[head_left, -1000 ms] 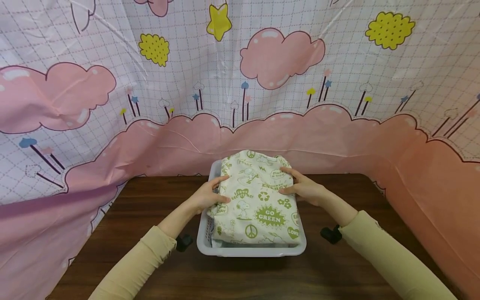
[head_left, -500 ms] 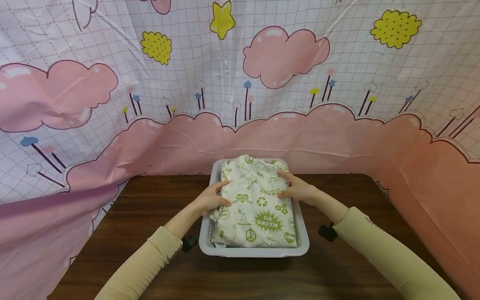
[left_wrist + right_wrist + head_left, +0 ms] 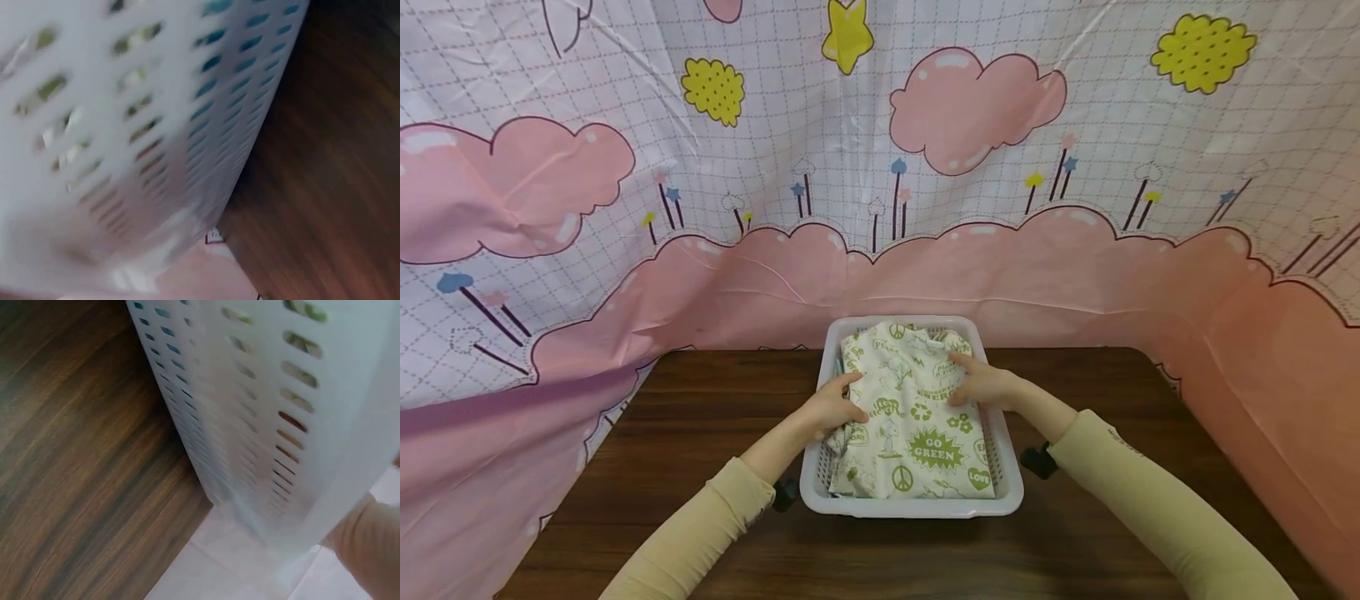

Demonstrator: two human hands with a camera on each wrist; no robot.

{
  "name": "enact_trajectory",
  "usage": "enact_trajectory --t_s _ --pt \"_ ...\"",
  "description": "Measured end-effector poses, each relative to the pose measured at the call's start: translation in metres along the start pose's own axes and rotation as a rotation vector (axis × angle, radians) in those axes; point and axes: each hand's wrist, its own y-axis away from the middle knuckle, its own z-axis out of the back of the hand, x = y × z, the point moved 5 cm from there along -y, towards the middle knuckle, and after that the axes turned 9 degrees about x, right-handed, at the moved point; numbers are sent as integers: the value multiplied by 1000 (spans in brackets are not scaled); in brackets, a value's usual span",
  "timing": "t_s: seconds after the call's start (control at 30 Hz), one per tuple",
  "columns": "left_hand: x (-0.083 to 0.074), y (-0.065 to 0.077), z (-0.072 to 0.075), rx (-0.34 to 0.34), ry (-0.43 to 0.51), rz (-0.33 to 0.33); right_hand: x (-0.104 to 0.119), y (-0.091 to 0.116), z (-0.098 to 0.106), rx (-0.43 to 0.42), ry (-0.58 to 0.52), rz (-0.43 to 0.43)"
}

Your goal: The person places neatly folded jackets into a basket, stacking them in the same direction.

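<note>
A folded white cloth [image 3: 898,437] with green print, including the words "GO GREEN", lies in a white plastic basket [image 3: 910,507]. My left hand [image 3: 827,408] holds the cloth's left side, its thumb and a finger showing on top. On the opposite side my right hand [image 3: 988,385] grips the cloth, with fingertips over its upper right part. The other fingers are hidden between cloth and basket. Both wrist views show the slotted basket wall [image 3: 181,125] close up; part of my right hand [image 3: 372,544] reaches over the rim there.
The basket stands on a dark brown wooden table [image 3: 722,392]. Behind and at both sides hangs a pink and white cartoon curtain [image 3: 760,283]. Blue-green material [image 3: 206,90] shows through the lower basket slots.
The cloth has sunk lower into the basket, baring the rear rim. Both hands have gone down with it and come slightly closer together.
</note>
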Motion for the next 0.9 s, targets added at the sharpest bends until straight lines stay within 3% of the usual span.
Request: enact_trajectory --t_s 0.17,0.43,0.63,0.73,0.9 --pt "6 -2 -11 -6 -8 39 1 2 -7 2 85 -13" --pt "6 -4 -15 -25 -25 72 1 3 -11 -67 169 6" --pt "3 -7 -15 -4 -15 70 1 5 -10 -51 152 18" --pt "2 -6 -15 3 -5 54 -2 5 -8 -11 84 7" --pt "-3 -1 -17 -42 -128 4 -2 14 -4 19 6 -5"
